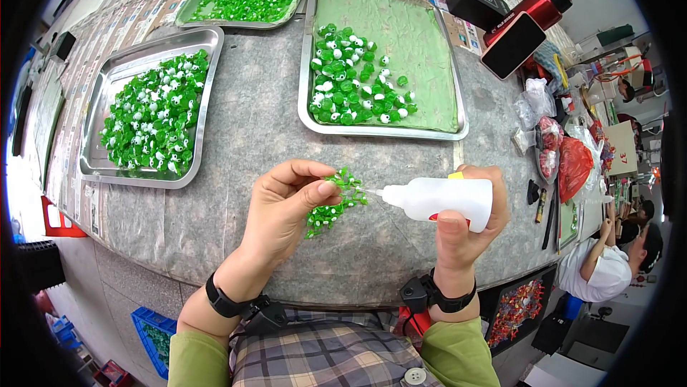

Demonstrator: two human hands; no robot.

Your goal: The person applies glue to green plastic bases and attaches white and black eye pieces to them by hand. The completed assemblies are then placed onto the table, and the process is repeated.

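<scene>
My right hand (472, 222) is wrapped round a white squeeze bottle (447, 199), which lies on its side in the air. The bottle's thin nozzle (369, 191) points left, close to the fingertips of my left hand (290, 197). Thumb and fingers of that hand are pinched on a small green plastic piece, mostly hidden by the fingertips. Just beneath, a small heap of green pieces with white spots (325, 219) lies on the grey table cover. Whether the nozzle touches the held piece I cannot tell.
A steel tray (207, 111) at left holds green-and-white eye-like pieces. Another tray (461, 119), green-lined, carries green and white beads; a third (286, 21) holds small green pieces. A phone (513, 45) leans by a red flask (533, 9). Another person (597, 269) sits at far right.
</scene>
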